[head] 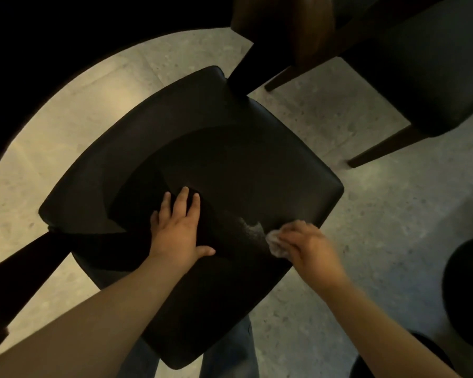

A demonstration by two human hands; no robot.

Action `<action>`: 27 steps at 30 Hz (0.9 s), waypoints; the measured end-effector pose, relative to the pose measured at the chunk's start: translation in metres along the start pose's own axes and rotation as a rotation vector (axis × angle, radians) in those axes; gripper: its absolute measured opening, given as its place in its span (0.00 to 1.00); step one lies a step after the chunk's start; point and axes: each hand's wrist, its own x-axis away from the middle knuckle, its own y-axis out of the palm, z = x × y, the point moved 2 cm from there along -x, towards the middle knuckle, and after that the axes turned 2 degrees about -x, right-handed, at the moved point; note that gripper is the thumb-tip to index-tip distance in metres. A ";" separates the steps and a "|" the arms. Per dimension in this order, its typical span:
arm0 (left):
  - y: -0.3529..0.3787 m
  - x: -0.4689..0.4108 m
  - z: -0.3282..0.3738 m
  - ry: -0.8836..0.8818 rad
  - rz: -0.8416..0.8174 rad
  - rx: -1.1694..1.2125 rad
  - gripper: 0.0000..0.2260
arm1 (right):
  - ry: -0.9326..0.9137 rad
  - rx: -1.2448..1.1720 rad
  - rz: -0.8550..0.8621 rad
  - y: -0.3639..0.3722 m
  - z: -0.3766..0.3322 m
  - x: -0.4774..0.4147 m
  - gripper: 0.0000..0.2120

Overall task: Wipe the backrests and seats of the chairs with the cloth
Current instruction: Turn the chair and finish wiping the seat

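Pale cloth (pixel 275 242) at seat's (pixel 230 165) right edge

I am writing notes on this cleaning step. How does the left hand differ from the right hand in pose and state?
The left hand lies flat with straight fingers on the seat; the right hand curls round the pale cloth. The left hand looks sharp; the right hand is blurred. The left hand rests near the seat's middle, the right hand by its edge. Both are bare.
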 end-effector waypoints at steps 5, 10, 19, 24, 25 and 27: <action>0.002 0.000 0.001 0.004 0.017 -0.028 0.53 | 0.120 -0.129 0.182 -0.017 0.002 0.024 0.09; 0.001 0.001 0.001 0.015 0.027 -0.026 0.52 | 0.134 -0.007 0.278 -0.019 -0.006 -0.045 0.12; -0.005 0.003 0.003 0.019 -0.009 -0.057 0.52 | 0.222 -0.051 0.158 0.029 0.024 0.044 0.09; -0.001 0.002 0.002 0.037 0.010 -0.072 0.51 | 0.446 -0.216 0.467 0.025 0.020 0.067 0.07; 0.000 0.002 0.002 0.042 0.013 -0.073 0.51 | 0.465 -0.207 0.520 0.023 0.013 0.061 0.07; 0.000 0.002 0.001 0.045 0.014 -0.081 0.51 | 0.506 -0.219 0.606 0.022 -0.001 0.045 0.06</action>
